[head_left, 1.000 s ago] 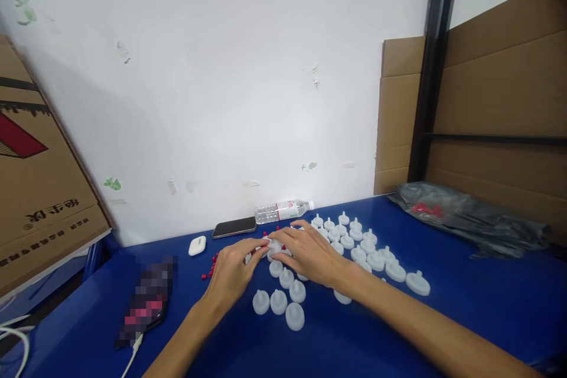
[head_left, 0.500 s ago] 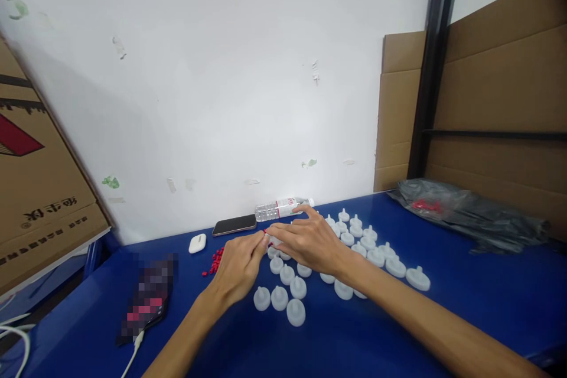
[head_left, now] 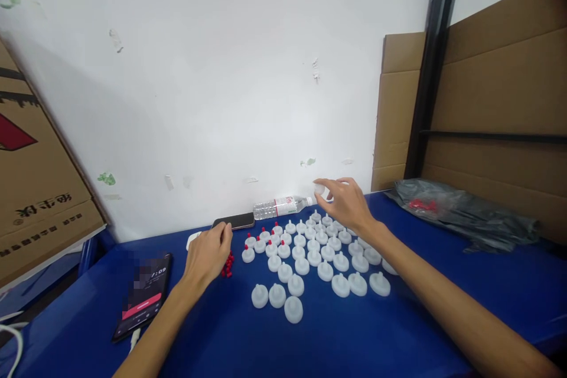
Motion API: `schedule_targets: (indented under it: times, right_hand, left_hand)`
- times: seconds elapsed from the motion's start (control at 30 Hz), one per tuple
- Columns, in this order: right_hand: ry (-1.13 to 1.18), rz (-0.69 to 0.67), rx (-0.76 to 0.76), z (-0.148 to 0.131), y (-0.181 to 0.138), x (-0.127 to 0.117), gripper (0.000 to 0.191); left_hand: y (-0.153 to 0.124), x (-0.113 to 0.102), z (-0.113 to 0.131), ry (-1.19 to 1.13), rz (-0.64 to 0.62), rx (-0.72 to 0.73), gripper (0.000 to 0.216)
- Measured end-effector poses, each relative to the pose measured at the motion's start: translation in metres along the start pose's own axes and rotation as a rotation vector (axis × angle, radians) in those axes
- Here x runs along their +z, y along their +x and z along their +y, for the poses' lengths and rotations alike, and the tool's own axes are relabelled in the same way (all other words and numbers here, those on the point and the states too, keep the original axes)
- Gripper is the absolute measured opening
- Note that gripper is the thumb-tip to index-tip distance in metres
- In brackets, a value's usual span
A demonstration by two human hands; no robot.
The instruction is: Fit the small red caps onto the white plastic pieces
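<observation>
My right hand point(head_left: 345, 202) is raised above the far side of the table, its thumb and fingertips pinching a translucent white nozzle cap point(head_left: 319, 188). My left hand point(head_left: 209, 251) is at the pile of small red tips point(head_left: 227, 266), fingers curled down and closed; what they hold, if anything, is hidden. Between the hands stand several white nozzle caps with red tips on their spouts point(head_left: 259, 244). Many more bare-spouted white nozzle caps point(head_left: 325, 270) spread to the right and front, spouts up.
A water bottle point(head_left: 277, 207) lies along the wall beside a dark phone point(head_left: 241, 221). A white case point(head_left: 192, 240) is partly behind my left hand. Another phone point(head_left: 144, 298) with a charging cable lies at left. On the right is a grey plastic bag point(head_left: 460, 215).
My hands have parted from their meeting point over the nozzle caps. The right moved up and right and now holds a nozzle cap; the left moved left to the red tips.
</observation>
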State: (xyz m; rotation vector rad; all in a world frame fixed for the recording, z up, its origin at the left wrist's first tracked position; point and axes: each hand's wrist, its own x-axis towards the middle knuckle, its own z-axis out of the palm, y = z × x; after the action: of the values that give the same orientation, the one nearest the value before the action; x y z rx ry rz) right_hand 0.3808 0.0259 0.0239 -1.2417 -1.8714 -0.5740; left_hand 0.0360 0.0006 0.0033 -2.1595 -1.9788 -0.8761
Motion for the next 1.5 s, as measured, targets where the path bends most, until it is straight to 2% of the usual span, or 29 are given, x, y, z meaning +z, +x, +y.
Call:
schedule_targets:
  times: [0.07, 0.13, 0.37, 0.53, 0.83, 1.07, 1.5]
  right_hand:
    - [0.058, -0.063, -0.036, -0.01, -0.002, 0.002, 0.024]
    - [0.111, -0.113, -0.071, -0.02, -0.004, 0.004, 0.02]
    - [0.214, -0.187, -0.15, -0.026, -0.01, 0.012, 0.016]
    - [0.216, -0.191, -0.234, -0.027, -0.014, 0.023, 0.014]
    - [0.173, -0.337, -0.218, -0.027, -0.017, 0.034, 0.017]
    - [0.159, -0.413, -0.268, -0.024, -0.022, 0.048, 0.016]
    - [0.089, -0.452, -0.311, -0.025, -0.023, 0.039, 0.021]
  left_hand:
    - [0.005, -0.001, -0.009, 0.169, -0.032, -0.075, 0.04]
    - [0.009, -0.001, -0.018, 0.22, -0.046, -0.14, 0.042]
    - [0.019, 0.002, -0.042, 0.172, -0.168, -0.123, 0.04]
    - [0.021, -0.002, -0.045, 0.213, -0.198, -0.144, 0.041]
    - [0.022, -0.002, -0.058, 0.215, -0.229, -0.123, 0.033]
    - [0.017, -0.003, -0.055, 0.31, -0.244, -0.186, 0.031]
    - [0.014, 0.002, -0.066, 0.296, -0.294, -0.231, 0.027]
